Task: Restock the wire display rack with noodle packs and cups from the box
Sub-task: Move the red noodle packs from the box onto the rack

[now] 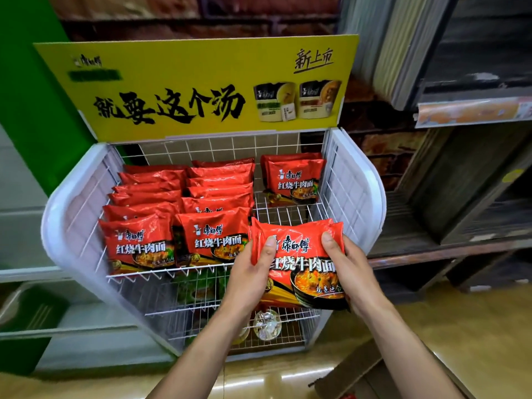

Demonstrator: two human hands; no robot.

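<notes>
I hold a small stack of red noodle packs (302, 260) in front of the white wire display rack (72, 226), just over its front right corner. My left hand (253, 266) grips the stack's left edge and my right hand (345, 263) grips its right edge. On the top shelf, two rows of red noodle packs (178, 214) fill the left and middle. A short stack of the same packs (293, 180) stands at the back of the right column, with bare wire in front of it.
A yellow sign (201, 87) rises behind the rack. Lower rack shelves hold green packs (198, 283) and a clear-wrapped item (267, 323). Dark wooden shelving (431, 249) stands at right. A cardboard box flap (359, 367) lies on the floor at lower right.
</notes>
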